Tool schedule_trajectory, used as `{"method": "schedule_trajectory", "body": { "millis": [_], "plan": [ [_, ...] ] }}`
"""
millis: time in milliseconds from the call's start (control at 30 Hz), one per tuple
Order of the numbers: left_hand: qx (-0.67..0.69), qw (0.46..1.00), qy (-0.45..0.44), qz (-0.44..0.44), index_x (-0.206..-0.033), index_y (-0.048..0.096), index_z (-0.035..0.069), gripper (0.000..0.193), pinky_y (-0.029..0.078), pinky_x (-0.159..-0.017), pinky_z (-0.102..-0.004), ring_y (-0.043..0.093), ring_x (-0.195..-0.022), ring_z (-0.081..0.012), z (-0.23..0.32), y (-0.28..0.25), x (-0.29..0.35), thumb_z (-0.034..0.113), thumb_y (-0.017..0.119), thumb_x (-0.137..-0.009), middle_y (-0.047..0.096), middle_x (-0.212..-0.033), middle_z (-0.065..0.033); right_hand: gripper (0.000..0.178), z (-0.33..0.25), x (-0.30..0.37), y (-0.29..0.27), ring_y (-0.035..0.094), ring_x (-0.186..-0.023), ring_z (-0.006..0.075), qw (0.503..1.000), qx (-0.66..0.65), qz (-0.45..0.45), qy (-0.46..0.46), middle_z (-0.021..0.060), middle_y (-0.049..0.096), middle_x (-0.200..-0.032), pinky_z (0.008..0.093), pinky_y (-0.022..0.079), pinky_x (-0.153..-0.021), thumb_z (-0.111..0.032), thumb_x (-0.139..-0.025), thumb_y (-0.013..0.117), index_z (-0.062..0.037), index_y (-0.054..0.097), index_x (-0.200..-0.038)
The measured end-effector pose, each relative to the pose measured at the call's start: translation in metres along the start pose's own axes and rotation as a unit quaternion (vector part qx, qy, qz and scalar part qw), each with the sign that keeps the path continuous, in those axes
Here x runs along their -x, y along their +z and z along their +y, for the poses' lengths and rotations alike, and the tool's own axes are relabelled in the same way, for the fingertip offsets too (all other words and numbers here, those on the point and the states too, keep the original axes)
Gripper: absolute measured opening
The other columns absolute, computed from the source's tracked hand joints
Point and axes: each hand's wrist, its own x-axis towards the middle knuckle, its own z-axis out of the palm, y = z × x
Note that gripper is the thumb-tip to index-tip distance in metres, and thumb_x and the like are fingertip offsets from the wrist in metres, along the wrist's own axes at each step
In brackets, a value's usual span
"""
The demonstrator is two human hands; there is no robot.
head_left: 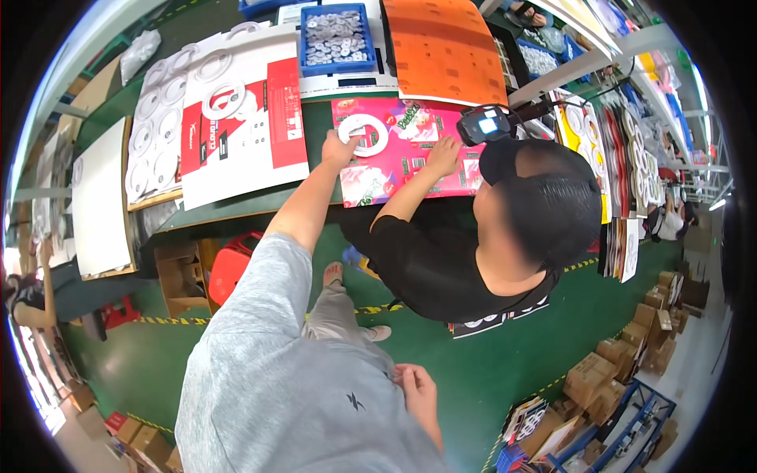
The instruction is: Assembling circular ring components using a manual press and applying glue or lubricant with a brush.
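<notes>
A flat white ring (pixel 363 135) lies on a pink printed sheet (pixel 364 184) at the table's front edge. My left hand (pixel 340 148) reaches out to it, its fingers closed on the ring's left edge. My right hand (pixel 417 388) hangs low beside my grey shirt, away from the table, with its fingers curled in and nothing visible in them. A co-worker in a black cap and black shirt leans in from the right. That person's hand (pixel 444 155) rests on the pink sheet, to the right of the ring.
A white and red sheet (pixel 274 162) with rings on it lies to the left. Behind the pink sheet are a blue bin (pixel 303 46) of small grey-white parts and an orange board (pixel 445 51). A red stool (pixel 229 270) stands under the table; cardboard boxes (pixel 590 376) line the right.
</notes>
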Motion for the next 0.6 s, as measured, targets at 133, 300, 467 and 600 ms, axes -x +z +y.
{"method": "schedule_trajectory", "body": {
  "millis": [133,300,467,600],
  "plan": [
    [-0.128,0.991,0.039,-0.02,-0.134,0.052,-0.005,0.069,0.054,-0.099,-0.0451,0.068,-0.115,-0.0412,0.02,0.009,0.02,0.027,0.082,-0.081,0.069,-0.122,-0.0272,0.026,0.014,0.002,-0.008,0.069,-0.088,0.0123,1.0,-0.005,0.011,-0.006,0.0082,0.074,-0.107,0.0268,0.056,-0.084,-0.02,-0.108,0.06,0.003,0.069,-0.116],
    [-0.168,0.985,0.025,0.034,-0.131,0.056,-0.005,0.056,0.054,-0.099,-0.0466,0.067,-0.116,-0.043,0.025,0.004,0.046,0.022,0.074,-0.084,0.069,-0.121,-0.0288,0.024,0.027,0.011,-0.023,0.069,-0.088,0.0114,1.0,-0.013,0.001,-0.02,0.0072,0.074,-0.105,0.0264,0.057,-0.083,-0.018,-0.107,0.062,0.0028,0.07,-0.115],
    [0.057,0.997,-0.041,-0.029,-0.115,0.066,-0.003,0.035,0.059,-0.069,-0.0347,0.074,-0.076,-0.0225,-0.013,-0.029,0.106,0.027,0.065,-0.099,0.074,-0.089,-0.0126,0.023,0.068,0.014,-0.061,0.07,-0.086,0.0117,0.996,-0.039,-0.022,-0.075,0.007,0.074,-0.103,0.0265,0.057,-0.08,-0.017,-0.107,0.061,0.0028,0.071,-0.113],
    [0.08,0.992,-0.091,-0.025,-0.096,0.068,0.001,0.03,0.054,-0.055,-0.0323,0.068,-0.062,-0.0188,-0.054,-0.071,0.216,0.028,0.06,-0.104,0.07,-0.078,-0.0096,0.024,0.101,0.022,-0.103,0.072,-0.084,0.0125,0.989,-0.019,-0.033,-0.14,0.0071,0.074,-0.103,0.0266,0.058,-0.078,-0.017,-0.107,0.061,0.0032,0.072,-0.11]
  ]
}}
